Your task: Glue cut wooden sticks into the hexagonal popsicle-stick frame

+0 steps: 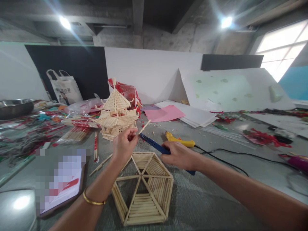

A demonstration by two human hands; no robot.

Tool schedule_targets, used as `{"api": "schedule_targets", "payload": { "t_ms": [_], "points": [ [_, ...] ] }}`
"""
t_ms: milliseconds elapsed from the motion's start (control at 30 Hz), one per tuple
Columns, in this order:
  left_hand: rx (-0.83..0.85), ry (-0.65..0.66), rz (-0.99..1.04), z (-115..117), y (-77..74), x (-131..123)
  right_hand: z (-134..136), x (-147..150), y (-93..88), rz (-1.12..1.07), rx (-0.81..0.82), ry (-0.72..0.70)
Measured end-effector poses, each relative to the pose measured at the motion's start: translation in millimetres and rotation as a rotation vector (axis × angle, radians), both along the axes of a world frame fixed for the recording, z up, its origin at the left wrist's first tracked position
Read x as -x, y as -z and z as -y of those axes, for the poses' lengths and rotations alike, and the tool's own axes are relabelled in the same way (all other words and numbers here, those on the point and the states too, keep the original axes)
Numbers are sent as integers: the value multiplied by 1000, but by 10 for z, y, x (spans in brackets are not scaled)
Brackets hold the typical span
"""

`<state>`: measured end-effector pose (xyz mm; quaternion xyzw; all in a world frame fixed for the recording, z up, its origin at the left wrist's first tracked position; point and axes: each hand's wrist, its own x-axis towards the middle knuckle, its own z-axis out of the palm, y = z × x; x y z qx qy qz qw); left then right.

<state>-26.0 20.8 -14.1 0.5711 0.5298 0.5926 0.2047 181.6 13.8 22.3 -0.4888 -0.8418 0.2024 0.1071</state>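
My left hand (125,142) is closed, pinching a short thin wooden stick (145,126) that slants up to the right. My right hand (179,155) is wrapped round a long slim blue tool (154,143), shaped like a utility knife. The tool's dark front end reaches the lower end of the stick, close to my left fingertips; whether they touch cannot be told. Below both hands lies a polygonal frame of wooden sticks (141,222) with spokes meeting in the middle. Some of its wedges are filled with rows of sticks, others are bare.
A stick-built pagoda (116,117) stands behind my left hand. A yellow glue gun (180,140) with a black cable lies beyond my right hand. At left are a tablet-like device (64,189) and bagged sticks (74,133). Pink paper (165,113) lies farther back.
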Motion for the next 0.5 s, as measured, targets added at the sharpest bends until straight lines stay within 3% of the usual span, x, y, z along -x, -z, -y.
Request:
{"api": "schedule_targets", "payload": {
  "t_ms": [167,300,500],
  "points": [
    [-53,-93,-143,55,-46,-18,13,24,-13,16,0,22],
    [-77,-103,-139,57,-54,-25,11,31,-6,15,8,25],
    [98,74,120,-20,-25,-4,24,37,-18,12,42,15]
  ]
}}
